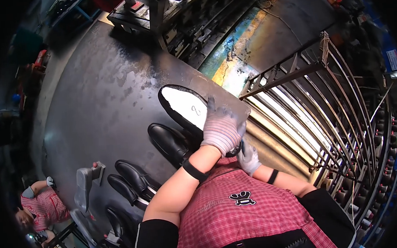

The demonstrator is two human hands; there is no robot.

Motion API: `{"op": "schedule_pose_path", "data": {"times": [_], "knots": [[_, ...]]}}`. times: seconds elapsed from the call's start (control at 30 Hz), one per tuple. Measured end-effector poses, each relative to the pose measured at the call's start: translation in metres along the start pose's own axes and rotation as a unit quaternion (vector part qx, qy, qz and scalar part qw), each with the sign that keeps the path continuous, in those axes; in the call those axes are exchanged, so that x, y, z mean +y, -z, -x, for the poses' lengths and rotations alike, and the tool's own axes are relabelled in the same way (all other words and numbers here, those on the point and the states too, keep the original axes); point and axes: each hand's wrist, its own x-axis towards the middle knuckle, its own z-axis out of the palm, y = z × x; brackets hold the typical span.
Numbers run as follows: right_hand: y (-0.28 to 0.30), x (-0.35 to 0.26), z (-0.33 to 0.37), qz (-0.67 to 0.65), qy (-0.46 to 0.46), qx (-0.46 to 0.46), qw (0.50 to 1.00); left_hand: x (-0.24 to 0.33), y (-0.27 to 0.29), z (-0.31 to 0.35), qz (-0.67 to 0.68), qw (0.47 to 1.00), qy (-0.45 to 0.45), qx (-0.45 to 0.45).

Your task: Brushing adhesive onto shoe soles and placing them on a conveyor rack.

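A black shoe (170, 101) lies sole up near the metal table's front right corner, its underside white with a handwritten mark. My left hand (221, 128), in a pale striped glove with grey fingertips, grips across its heel half. My right hand (249, 159), gloved alike, is just past the heel end, at the table edge. Its fingers are partly covered by the left hand and look closed; what they hold, if anything, I cannot make out. Just left of the held shoe, another black shoe (167, 143) rests upright on the table.
More black shoes (136, 175) stand at the near left, beside a grey foot-shaped stand (84, 186). A metal rack (294, 74) with long bars is close on the right. Machinery (157, 18) sits at the far edge. At the left, another person (43, 204) wears a red checked apron.
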Motion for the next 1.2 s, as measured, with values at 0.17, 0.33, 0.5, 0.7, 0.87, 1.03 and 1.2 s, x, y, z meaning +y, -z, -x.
{"op": "schedule_pose_path", "data": {"times": [0.17, 0.33, 0.5, 0.7, 0.87, 1.03, 1.2], "knots": [[-0.075, 0.073, -0.006, -0.256, -0.118, 0.046, 0.958, 0.028, -0.037, 0.006, -0.001, 0.999, 0.033, 0.025], [-0.089, 0.082, -0.033, -0.488, -0.155, 0.071, 0.856, 0.026, -0.021, -0.003, 0.079, 0.995, 0.051, -0.015], [-0.027, 0.035, -0.034, -0.463, -0.067, 0.008, 0.884, -0.058, -0.039, 0.067, 0.149, 0.908, 0.064, 0.387], [0.041, -0.031, -0.011, 0.146, 0.24, -0.051, 0.958, -0.274, -0.021, 0.29, 0.459, 0.218, 0.507, 0.696], [0.009, -0.051, -0.04, 0.103, 0.225, -0.022, 0.969, -0.349, -0.029, 0.454, 0.569, 0.056, 0.271, 0.774], [-0.042, -0.104, -0.127, 0.121, 0.229, -0.005, 0.966, -0.346, -0.022, 0.414, 0.552, 0.022, 0.29, 0.782], [-0.113, -0.176, -0.257, 0.031, 0.307, 0.045, 0.95, -0.345, -0.036, 0.356, 0.632, 0.128, 0.231, 0.729]]}}
